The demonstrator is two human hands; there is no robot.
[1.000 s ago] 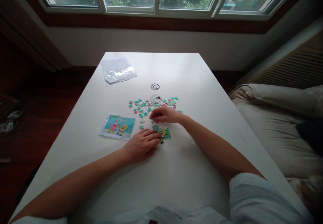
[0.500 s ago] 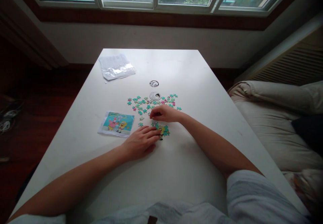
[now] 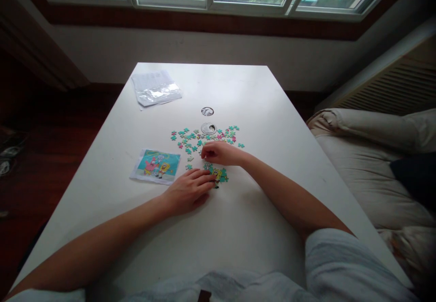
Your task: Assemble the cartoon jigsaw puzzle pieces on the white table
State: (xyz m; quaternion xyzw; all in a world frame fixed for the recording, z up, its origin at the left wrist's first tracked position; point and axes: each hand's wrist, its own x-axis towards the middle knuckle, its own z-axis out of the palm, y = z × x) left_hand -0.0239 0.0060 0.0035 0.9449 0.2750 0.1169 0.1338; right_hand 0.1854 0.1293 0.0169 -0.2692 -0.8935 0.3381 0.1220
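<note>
Several loose teal and pink puzzle pieces (image 3: pixel 190 139) lie scattered in the middle of the white table (image 3: pixel 238 211). Just in front of them sits a small joined patch of puzzle (image 3: pixel 220 175) in teal and yellow. My left hand (image 3: pixel 189 189) lies flat on the table, fingers stretched out, fingertips touching the patch's left edge. My right hand (image 3: pixel 220 152) hovers over the near edge of the loose pieces with its fingers curled in a pinch; what they hold is too small to make out. A cartoon reference picture (image 3: pixel 156 165) lies to the left.
A clear plastic bag on a paper sheet (image 3: pixel 156 88) lies at the table's far left. Two small round lids or holes (image 3: pixel 208 120) sit beyond the pieces. A cushioned seat (image 3: pixel 378 165) stands to the right, with windows behind the table.
Both hands stay almost where they were. The view has tilted slightly, so everything sits a little higher in the frame.
</note>
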